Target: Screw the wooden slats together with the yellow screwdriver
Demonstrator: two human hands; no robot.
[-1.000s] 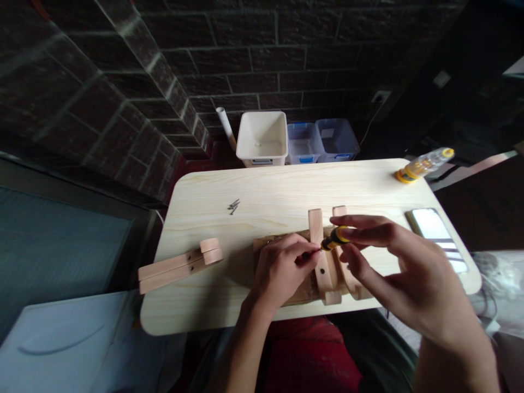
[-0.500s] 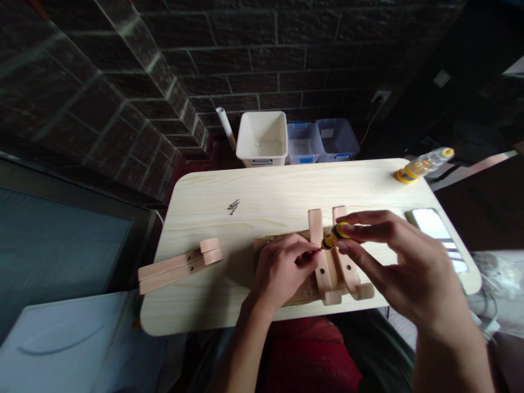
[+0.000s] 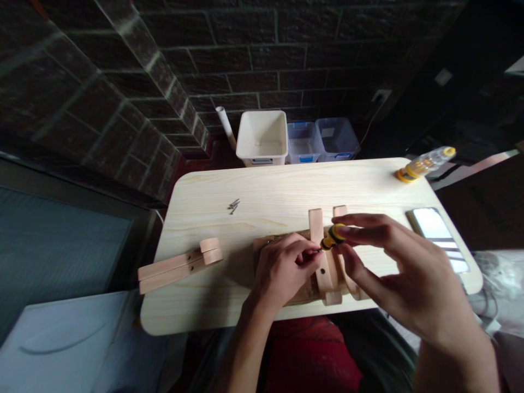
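Note:
My right hand (image 3: 393, 254) grips a short yellow-and-black screwdriver (image 3: 333, 236) between thumb and fingers, its tip slanting down to the left. My left hand (image 3: 284, 267) is closed in a pinch at that tip; what sits between its fingertips is too small to make out. Below them lies a brown wooden board (image 3: 303, 295) with bark-like edges. Across it rest a wooden hook (image 3: 322, 281) with a dark hole and a second wooden hook (image 3: 339, 210), partly covered by my right hand.
Two more wooden hooks (image 3: 172, 270) lie side by side at the table's left. Several screws (image 3: 233, 206) are on the table (image 3: 278, 191). A clear bit holder (image 3: 423, 164) stands back right, with a phone (image 3: 438, 234) nearer. A white bin (image 3: 262, 136) and plastic boxes (image 3: 305, 143) stand beyond.
My right hand has turned a little around the screwdriver, and its fingers now cover more of the right hook. My left hand stays almost in place.

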